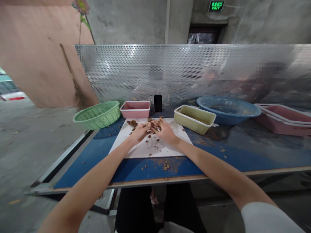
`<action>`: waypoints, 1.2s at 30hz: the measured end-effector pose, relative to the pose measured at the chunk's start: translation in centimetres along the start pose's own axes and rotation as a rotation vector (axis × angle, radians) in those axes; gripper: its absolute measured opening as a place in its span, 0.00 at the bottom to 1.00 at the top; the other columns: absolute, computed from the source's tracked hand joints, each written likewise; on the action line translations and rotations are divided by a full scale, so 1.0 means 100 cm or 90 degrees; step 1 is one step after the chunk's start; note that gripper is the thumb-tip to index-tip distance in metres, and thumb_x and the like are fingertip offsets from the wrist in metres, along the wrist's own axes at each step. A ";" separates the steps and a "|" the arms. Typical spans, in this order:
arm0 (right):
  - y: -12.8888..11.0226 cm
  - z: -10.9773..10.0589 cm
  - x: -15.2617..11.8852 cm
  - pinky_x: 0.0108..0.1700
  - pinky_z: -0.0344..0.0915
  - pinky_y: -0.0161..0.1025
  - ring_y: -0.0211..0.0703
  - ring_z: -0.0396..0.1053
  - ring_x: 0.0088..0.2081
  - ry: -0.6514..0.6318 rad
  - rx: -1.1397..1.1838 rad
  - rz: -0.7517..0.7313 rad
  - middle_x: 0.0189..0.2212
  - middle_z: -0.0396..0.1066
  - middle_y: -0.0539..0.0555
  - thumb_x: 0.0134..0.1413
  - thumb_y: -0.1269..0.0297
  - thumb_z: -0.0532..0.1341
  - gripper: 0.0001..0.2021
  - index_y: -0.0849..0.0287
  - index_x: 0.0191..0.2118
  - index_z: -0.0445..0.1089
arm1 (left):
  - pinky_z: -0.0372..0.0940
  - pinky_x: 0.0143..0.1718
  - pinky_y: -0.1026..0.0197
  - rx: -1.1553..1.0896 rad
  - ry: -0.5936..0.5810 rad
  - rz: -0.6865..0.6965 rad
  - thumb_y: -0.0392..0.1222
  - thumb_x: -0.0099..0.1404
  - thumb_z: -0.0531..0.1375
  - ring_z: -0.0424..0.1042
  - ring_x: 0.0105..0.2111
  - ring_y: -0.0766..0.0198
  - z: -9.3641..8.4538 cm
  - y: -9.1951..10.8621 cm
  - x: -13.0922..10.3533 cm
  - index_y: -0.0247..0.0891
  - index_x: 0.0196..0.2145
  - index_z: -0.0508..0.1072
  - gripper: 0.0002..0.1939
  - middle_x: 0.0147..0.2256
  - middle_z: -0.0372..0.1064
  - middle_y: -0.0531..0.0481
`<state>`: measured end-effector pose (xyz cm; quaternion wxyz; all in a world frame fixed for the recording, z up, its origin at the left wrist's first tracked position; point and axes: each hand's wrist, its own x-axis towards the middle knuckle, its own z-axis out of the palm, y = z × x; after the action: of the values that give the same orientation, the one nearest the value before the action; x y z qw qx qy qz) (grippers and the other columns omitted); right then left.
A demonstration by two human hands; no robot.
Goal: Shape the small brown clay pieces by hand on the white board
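My left hand [141, 132] and my right hand [165, 130] meet over the white board [136, 150]. Their fingers curl around a brown lump [152, 126] between them, partly hidden by the fingertips. A cluster of brown pieces [132, 123] lies at the board's upper left, left of my left hand. Behind the hands, near the board's far edge, is another brown chunk [149, 119]. Small crumbs are scattered on the board below both hands.
Along the back of the blue table [92, 165] stand a green basket [102, 116], pink bin [135, 113], phone [157, 103], yellow-green bin [191, 123], blue basin [228, 118] and stacked pink bins [279, 124]. A perforated metal panel [121, 74] rises behind. Small stones [166, 166] lie near the front edge.
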<state>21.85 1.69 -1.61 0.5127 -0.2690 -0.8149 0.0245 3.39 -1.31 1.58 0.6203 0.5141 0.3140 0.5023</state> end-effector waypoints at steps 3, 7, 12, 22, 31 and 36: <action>0.001 0.001 -0.001 0.56 0.72 0.52 0.55 0.72 0.50 -0.002 0.003 0.008 0.46 0.73 0.59 0.72 0.54 0.63 0.14 0.53 0.56 0.73 | 0.70 0.46 0.54 -0.036 0.010 -0.011 0.55 0.52 0.80 0.76 0.37 0.58 0.000 -0.001 0.001 0.33 0.35 0.84 0.24 0.36 0.81 0.42; 0.002 -0.001 -0.001 0.55 0.73 0.52 0.54 0.72 0.48 -0.021 0.016 0.017 0.44 0.72 0.58 0.73 0.52 0.63 0.13 0.51 0.55 0.74 | 0.71 0.44 0.56 -0.078 0.016 -0.037 0.51 0.55 0.80 0.76 0.36 0.60 0.000 -0.001 0.001 0.33 0.34 0.84 0.19 0.34 0.80 0.43; 0.003 -0.001 -0.001 0.54 0.73 0.51 0.52 0.73 0.47 -0.012 0.052 -0.001 0.44 0.73 0.58 0.74 0.53 0.61 0.13 0.52 0.54 0.76 | 0.71 0.45 0.57 -0.131 0.005 -0.070 0.46 0.53 0.81 0.77 0.37 0.60 -0.001 -0.002 0.000 0.33 0.35 0.84 0.17 0.35 0.80 0.45; 0.003 0.003 -0.002 0.52 0.74 0.49 0.52 0.74 0.46 0.001 0.038 0.001 0.43 0.75 0.58 0.74 0.51 0.61 0.13 0.52 0.52 0.78 | 0.72 0.43 0.57 -0.120 0.043 -0.058 0.57 0.55 0.79 0.77 0.37 0.59 -0.009 -0.002 0.004 0.35 0.37 0.83 0.23 0.40 0.81 0.43; 0.003 0.002 -0.001 0.52 0.74 0.51 0.52 0.74 0.45 0.001 0.038 0.014 0.42 0.75 0.57 0.74 0.51 0.60 0.12 0.51 0.50 0.76 | 0.71 0.44 0.58 -0.105 0.023 -0.067 0.49 0.55 0.80 0.78 0.37 0.60 -0.009 -0.001 0.002 0.33 0.36 0.84 0.19 0.37 0.81 0.42; -0.001 -0.003 0.000 0.53 0.73 0.53 0.54 0.72 0.45 -0.006 -0.007 -0.015 0.41 0.73 0.58 0.74 0.52 0.61 0.11 0.52 0.51 0.75 | 0.71 0.43 0.59 -0.084 0.003 -0.063 0.48 0.52 0.81 0.78 0.37 0.60 -0.008 -0.002 0.000 0.33 0.37 0.85 0.20 0.37 0.82 0.42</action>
<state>22.01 1.54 -1.45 0.5079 -0.2618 -0.8205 0.0150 2.72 -1.01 1.19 0.6765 0.4548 0.3064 0.4916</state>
